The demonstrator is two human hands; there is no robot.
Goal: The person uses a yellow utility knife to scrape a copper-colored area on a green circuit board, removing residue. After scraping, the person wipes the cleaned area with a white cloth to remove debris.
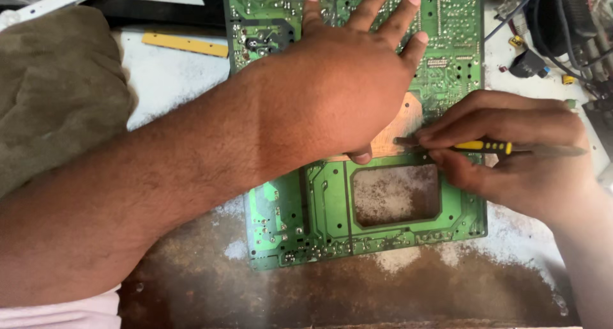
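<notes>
Head view: green circuit board (396, 236) is pinned flat by spread left hand (332, 92). Small screwdriver (485, 147) is pinched by right hand (517, 153), tip just left of the grip, on bare copper patch (399, 128).

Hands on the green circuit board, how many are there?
2. The left hand lies flat on the circuit board, fingers spread. The right hand is at the board's right edge, holding a thin yellow-handled tool against its bare copper patch. No others show.

My left hand (335, 89) lies flat, fingers spread, on the green board (332, 220), while my right hand (517, 153) grips a yellow-banded tool (488, 147), its tip on the bare copper patch (399, 134).
</notes>
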